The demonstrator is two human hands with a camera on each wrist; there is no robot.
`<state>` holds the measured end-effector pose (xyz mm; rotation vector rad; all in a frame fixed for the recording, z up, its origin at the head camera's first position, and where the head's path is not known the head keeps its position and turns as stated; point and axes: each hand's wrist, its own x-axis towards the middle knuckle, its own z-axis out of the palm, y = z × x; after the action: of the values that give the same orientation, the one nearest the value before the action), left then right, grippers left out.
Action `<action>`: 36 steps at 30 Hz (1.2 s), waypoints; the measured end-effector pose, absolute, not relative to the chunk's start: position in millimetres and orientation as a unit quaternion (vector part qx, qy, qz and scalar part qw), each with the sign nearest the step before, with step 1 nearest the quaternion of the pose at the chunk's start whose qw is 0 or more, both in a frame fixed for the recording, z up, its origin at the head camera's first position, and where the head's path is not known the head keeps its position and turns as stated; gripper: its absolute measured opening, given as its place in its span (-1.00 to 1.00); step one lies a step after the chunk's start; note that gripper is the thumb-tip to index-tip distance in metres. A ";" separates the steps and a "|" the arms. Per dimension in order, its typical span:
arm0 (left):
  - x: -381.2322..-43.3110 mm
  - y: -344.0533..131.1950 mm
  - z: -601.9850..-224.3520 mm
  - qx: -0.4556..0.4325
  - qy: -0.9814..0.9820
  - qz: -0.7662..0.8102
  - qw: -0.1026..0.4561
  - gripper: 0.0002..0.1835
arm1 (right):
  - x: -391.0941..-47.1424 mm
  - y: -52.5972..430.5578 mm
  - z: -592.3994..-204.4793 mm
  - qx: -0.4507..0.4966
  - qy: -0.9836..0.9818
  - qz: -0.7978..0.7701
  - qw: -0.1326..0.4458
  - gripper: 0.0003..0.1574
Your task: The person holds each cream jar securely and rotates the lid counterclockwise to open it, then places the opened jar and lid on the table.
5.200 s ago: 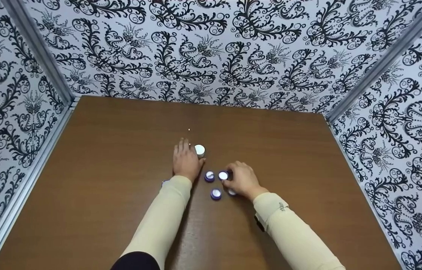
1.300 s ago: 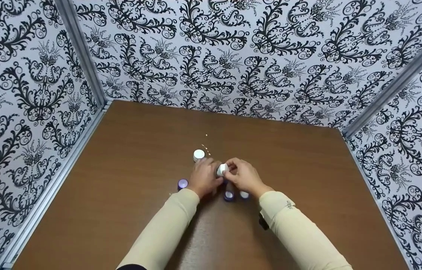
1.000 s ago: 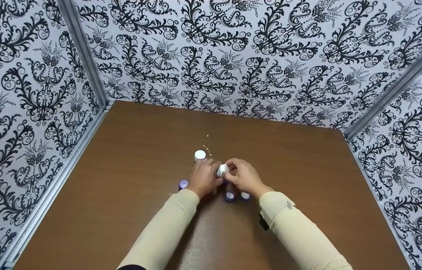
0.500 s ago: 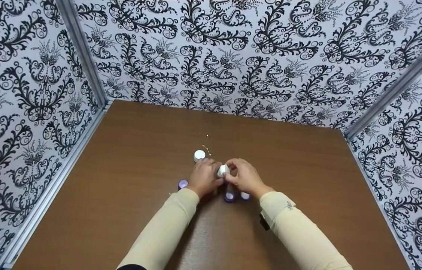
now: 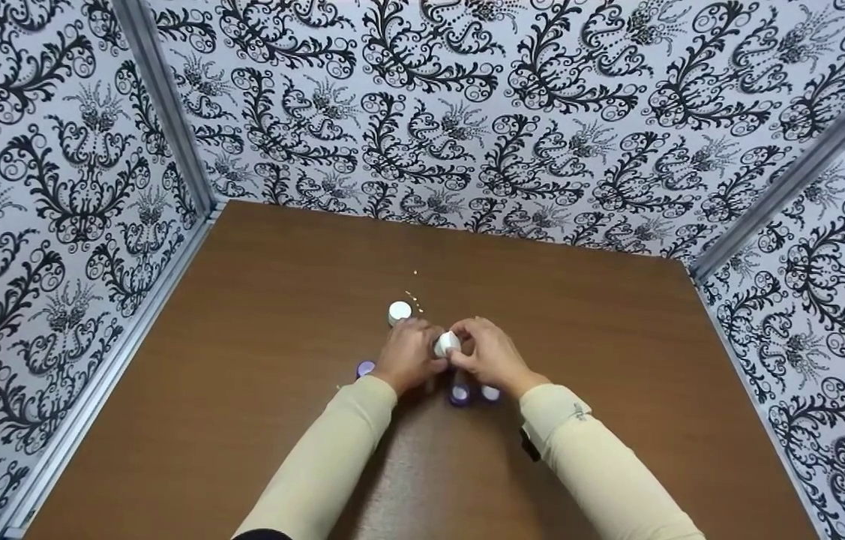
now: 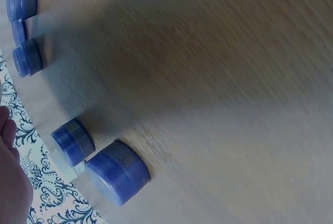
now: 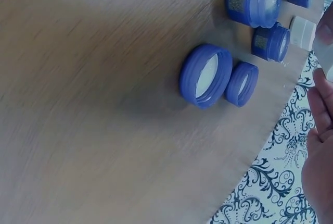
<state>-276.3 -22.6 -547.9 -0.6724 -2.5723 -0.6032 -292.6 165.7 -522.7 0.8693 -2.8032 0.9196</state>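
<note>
In the head view both hands meet above the middle of the wooden table. Between their fingertips is a small white container (image 5: 447, 344), its details too small to tell. My left hand (image 5: 411, 354) curls its fingers against one side of it, and my right hand (image 5: 493, 354) pinches the other side with thumb and fingers. In the right wrist view the right hand (image 7: 320, 172) holds the white container (image 7: 325, 60) at the frame's edge. An uncapped large blue jar (image 7: 253, 0) and an uncapped small blue jar (image 7: 271, 42) stand beneath the hands. In the left wrist view, only part of the left hand (image 6: 13, 187) shows.
Two upturned blue lids, a large one (image 7: 205, 75) and a small one (image 7: 242, 84), lie nearer me. Another white container (image 5: 400, 312) stands beyond the left hand. A blue jar (image 5: 367, 368) is beside the left wrist. White specks (image 5: 415, 300) dot the table; patterned walls (image 5: 467, 135) surround it.
Five seconds ago the left hand lay flat beside the standing white container and the right fingers were at a blue jar. Both hands have since come together on a white container. More specks now show.
</note>
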 end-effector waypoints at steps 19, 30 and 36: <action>-272.9 -22.4 -550.9 -0.239 -0.917 -0.175 0.267 -0.56 | -288.8 163.0 -522.1 0.197 -0.912 0.358 -0.022 -0.80; -274.7 -22.4 -550.9 -0.240 -0.918 -0.180 0.259 -0.59 | -287.9 162.8 -523.8 0.249 -0.889 0.384 -0.023 -0.61; -272.8 -22.0 -550.2 -0.233 -0.918 -0.185 0.261 -0.59 | -290.8 164.0 -528.6 0.257 -0.872 0.416 -0.027 -0.56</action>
<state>-272.8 -22.0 -550.2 -0.6319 -2.4860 -0.4997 -290.8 164.0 -528.6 0.8203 -2.7873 1.3301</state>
